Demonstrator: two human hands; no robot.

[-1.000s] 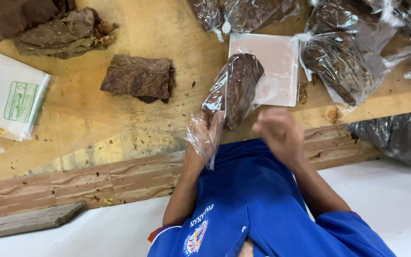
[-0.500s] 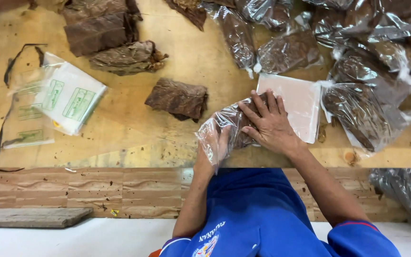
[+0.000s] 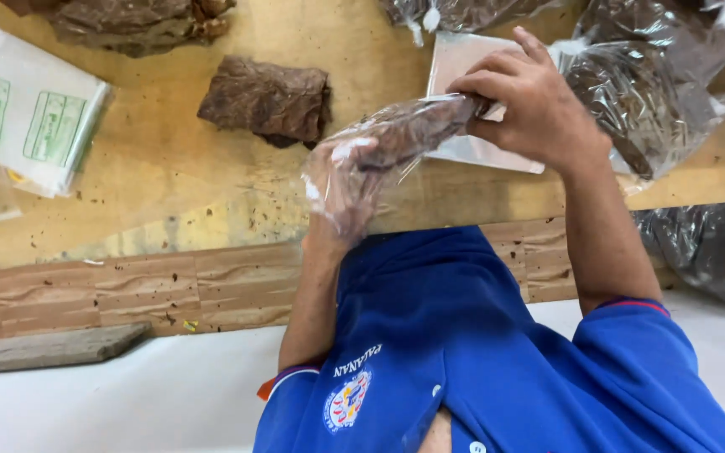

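Observation:
A clear plastic bag (image 3: 404, 134) with a bundle of brown dried leaves inside is held above the front edge of the wooden table (image 3: 169, 193). My left hand (image 3: 341, 180) is at the bag's near end, wrapped in the plastic film. My right hand (image 3: 530, 109) grips the bag's far end, fingers curled over it. Under the bag lies a flat white square pad (image 3: 463, 67).
A loose stack of brown leaves (image 3: 266, 101) lies left of the bag, with another pile (image 3: 127, 25) behind it. Folded white packets with green print (image 3: 35, 126) sit at the left. Several filled clear bags (image 3: 648, 92) crowd the right and back.
The bag lay on the table under my pressing right hand. It is now lifted, my right hand gripping its far end and my left hand at its near end.

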